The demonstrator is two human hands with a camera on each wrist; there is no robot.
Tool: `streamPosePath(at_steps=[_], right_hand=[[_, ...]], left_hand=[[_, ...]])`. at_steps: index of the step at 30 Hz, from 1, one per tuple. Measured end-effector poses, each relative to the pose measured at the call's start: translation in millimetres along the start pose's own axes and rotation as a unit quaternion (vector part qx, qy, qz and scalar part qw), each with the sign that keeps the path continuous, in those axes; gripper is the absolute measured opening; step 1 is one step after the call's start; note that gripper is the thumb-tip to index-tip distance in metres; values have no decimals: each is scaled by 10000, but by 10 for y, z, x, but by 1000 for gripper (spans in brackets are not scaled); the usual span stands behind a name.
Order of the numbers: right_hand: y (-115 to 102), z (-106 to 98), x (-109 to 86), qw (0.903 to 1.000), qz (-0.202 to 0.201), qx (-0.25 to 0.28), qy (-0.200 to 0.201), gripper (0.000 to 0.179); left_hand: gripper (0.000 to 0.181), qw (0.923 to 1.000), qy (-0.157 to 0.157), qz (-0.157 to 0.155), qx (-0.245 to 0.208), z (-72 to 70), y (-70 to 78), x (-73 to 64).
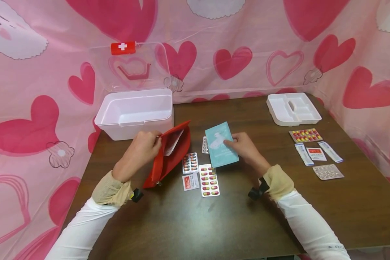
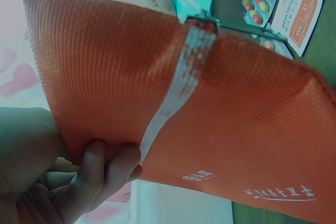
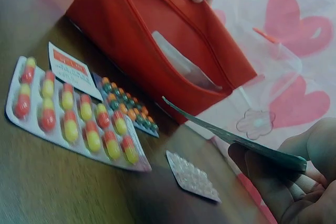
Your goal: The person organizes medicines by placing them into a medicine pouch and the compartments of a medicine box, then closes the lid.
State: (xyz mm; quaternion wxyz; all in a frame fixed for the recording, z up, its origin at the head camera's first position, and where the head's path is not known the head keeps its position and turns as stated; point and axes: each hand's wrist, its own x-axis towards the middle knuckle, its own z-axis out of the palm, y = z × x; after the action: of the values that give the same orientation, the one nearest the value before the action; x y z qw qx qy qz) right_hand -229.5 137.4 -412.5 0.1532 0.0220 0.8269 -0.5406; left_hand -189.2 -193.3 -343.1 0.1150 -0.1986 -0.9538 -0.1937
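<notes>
My left hand grips a red zippered pouch, perhaps with white paper inside; my right hand pinches a flat teal packet.

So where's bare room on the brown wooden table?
Back: between the open white plastic box and white compartmented tray. Front: between the white-sleeved forearms. Crowded: before that tray; between the red zip pouch and flat teal packet.
</notes>
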Motion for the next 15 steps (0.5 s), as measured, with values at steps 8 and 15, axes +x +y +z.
streamPosePath(at_steps=[8,15], right_hand=[[-67,125,-97,9997,-79,50,-215,38],[-149,253,-165,9992,-174,210,-281,36]], left_hand=[[19,9999,-120,-54,-4,6,7,31],[20,9999,-113,-61,1,-3,26,31]])
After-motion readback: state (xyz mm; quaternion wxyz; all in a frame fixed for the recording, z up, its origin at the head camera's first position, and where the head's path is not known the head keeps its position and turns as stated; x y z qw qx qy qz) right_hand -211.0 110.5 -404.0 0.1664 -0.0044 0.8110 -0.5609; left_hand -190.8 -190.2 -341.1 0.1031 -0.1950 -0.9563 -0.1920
